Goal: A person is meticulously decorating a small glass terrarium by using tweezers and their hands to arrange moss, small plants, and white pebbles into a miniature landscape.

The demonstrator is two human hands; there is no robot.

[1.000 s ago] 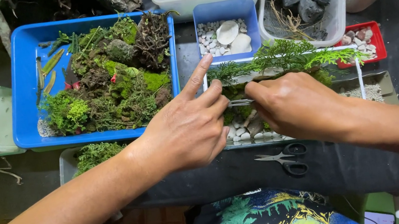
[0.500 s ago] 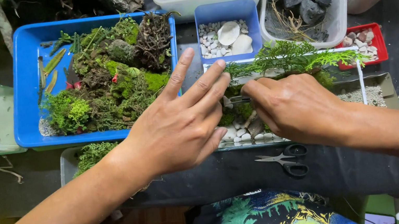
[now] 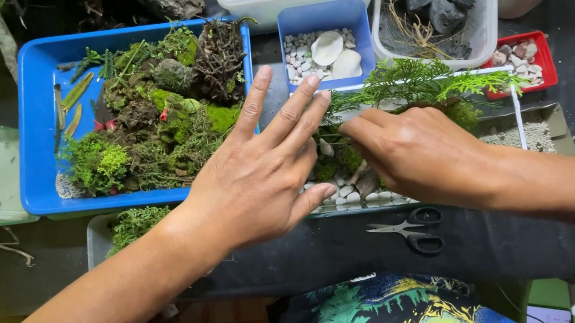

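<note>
My left hand (image 3: 256, 177) lies flat with fingers spread, tips reaching to one o'clock over the glass tank (image 3: 518, 100) of white pebbles (image 3: 353, 196) and moss. My right hand (image 3: 407, 151) curls at its three o'clock; what those fingers pinch I cannot tell. Scissors (image 3: 408, 231) lie at six o'clock.

Ahead of the left hand (image 3: 253, 182) the blue tray (image 3: 32, 131) and pebble tub (image 3: 323, 15) crowd close. Fern fronds (image 3: 428, 83) overhang beyond the right hand (image 3: 412, 154); behind it lie scissors (image 3: 408, 231) on bare tabletop (image 3: 317, 256).
</note>
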